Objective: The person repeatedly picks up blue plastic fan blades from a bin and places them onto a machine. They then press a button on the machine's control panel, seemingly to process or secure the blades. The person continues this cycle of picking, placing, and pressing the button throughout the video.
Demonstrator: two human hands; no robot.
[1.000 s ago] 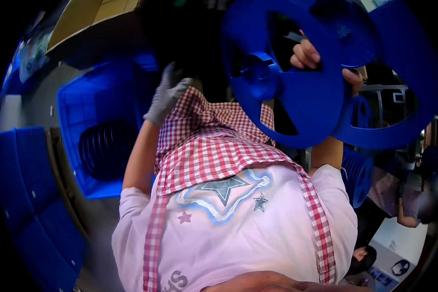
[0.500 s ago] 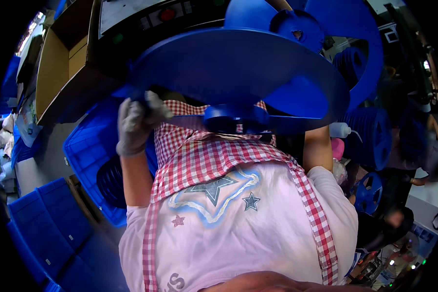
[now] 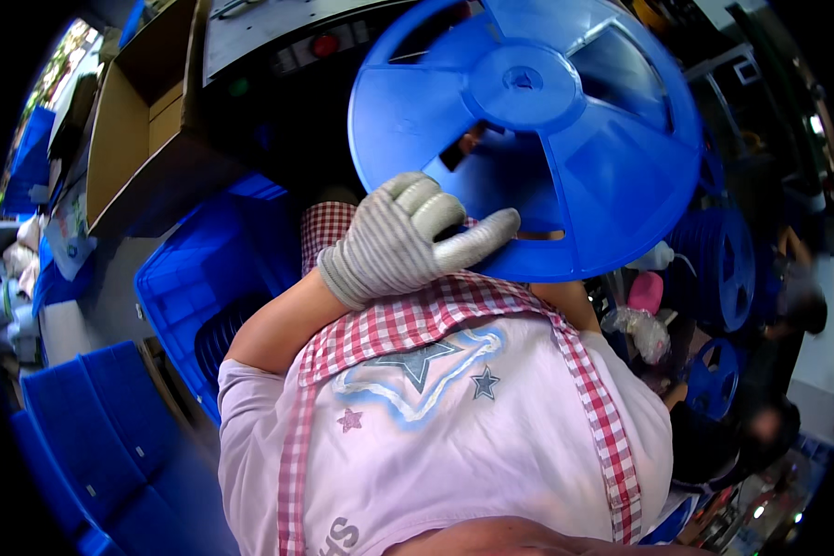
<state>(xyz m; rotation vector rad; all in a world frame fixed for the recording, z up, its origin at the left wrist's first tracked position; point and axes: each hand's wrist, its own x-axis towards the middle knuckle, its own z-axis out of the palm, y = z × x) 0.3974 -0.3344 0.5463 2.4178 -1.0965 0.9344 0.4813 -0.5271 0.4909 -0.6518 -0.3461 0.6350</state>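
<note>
A large blue plastic reel [image 3: 514, 83] is raised in front of me, its spoked round face tilted toward me. In front of its lower left rim is my left hand [image 3: 398, 236], in a grey striped knit glove. The thumb stretches out to the right across an opening in the reel, apart from the bent fingers, and nothing shows between them. Whether the glove touches the rim is unclear. My bare right forearm [image 3: 567, 301] goes up behind the reel's lower right edge. The reel hides my right hand, so its grip cannot be seen.
An open cardboard box [image 3: 148, 120] is at the far left, beside a machine panel with a red button [image 3: 324, 45]. Nearer stands a blue crate [image 3: 181, 269] holding dark reels. More blue bins [image 3: 93, 417] are at the lower left. Stacked blue reels [image 3: 713, 264] stand to the right.
The reel has turned from nearly edge-on to facing me and moved up and right. My left hand has left its far left edge and come inward, in front of the near rim.
</note>
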